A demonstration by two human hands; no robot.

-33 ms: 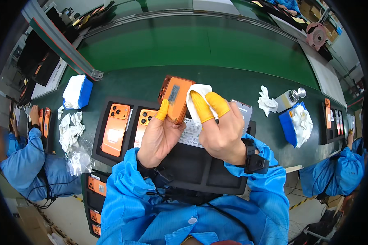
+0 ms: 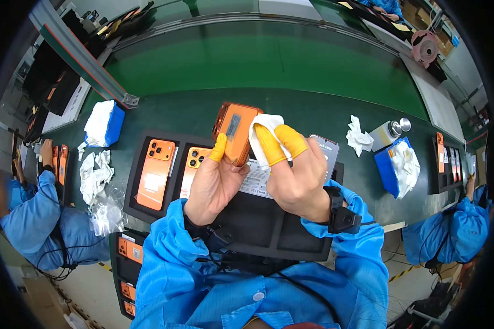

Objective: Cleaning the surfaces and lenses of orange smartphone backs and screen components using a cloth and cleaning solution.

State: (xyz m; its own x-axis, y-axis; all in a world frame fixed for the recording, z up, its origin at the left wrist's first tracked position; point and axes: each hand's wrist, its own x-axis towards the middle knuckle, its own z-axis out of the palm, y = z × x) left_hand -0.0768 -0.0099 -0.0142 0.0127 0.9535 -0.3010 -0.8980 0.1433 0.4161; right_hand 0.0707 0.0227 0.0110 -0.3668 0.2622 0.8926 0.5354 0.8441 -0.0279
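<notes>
Dark green bench [image 2: 307,104] curves across the middle of the frame, with a co-worker [image 2: 66,225] in blue at the left edge and a second worker [image 2: 450,225] at the right. At the centre, you have an orange phone [image 2: 241,140] raised above the black tray [image 2: 247,219], tilted, its camera end toward the upper left. Your left hand [image 2: 214,183] grips it with the fingers along its left side and lower end, a hold that probably steadies it while leaving the right edge exposed. Your right hand [image 2: 302,183] has its yellow-capped fingers closed on a folded white cloth [image 2: 269,120], which appears to meet that right edge; the caps presumably keep skin off the finish. Two more phones, one full orange phone [image 2: 156,174] and one partly hidden behind your left hand, lie in the tray's left side, likely slotted so they don't knock together. A grey phone-shaped panel [image 2: 328,151] sits just beyond your right hand. Blue boxes of white cloths, one upper left [image 2: 115,129] and one right [image 2: 387,174], flank you, seemingly to keep wipes within reach, with a bottle [image 2: 380,137] beside the right one.
</notes>
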